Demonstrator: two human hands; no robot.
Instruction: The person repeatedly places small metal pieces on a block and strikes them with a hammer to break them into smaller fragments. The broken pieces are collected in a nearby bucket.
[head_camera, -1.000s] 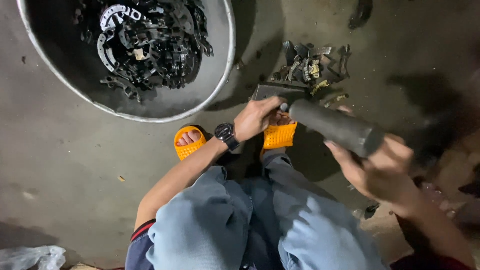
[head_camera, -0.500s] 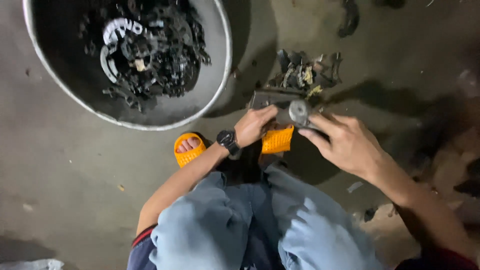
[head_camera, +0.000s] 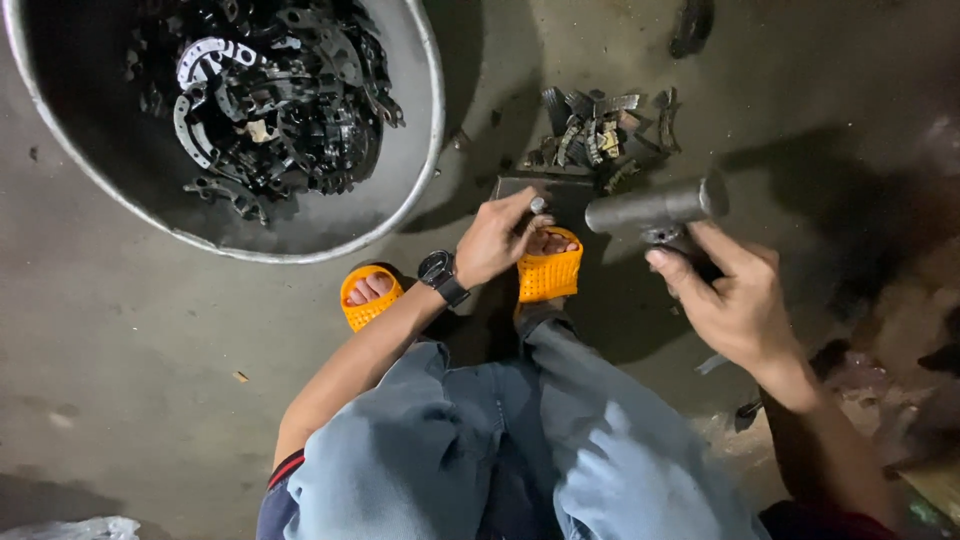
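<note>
My left hand (head_camera: 495, 240), with a black wristwatch, pinches a small metal piece (head_camera: 538, 205) and holds it upright on a flat dark metal block (head_camera: 560, 190) on the floor. Just right of the block, my right hand (head_camera: 735, 300) grips a hammer with a grey cylindrical head (head_camera: 655, 205), held a little above the floor and pointing left towards the piece. My feet in orange sandals (head_camera: 548, 272) rest right behind the block.
A big round metal basin (head_camera: 425, 150) at the upper left holds several black curved metal parts (head_camera: 270, 100). A small pile of similar parts (head_camera: 600, 130) lies beyond the block. Scraps lie at the right edge, and a plastic bag (head_camera: 70, 528) at the bottom left.
The hammer came down onto the block half a second ago and is now lifted back to the right. My left hand stayed on the piece.
</note>
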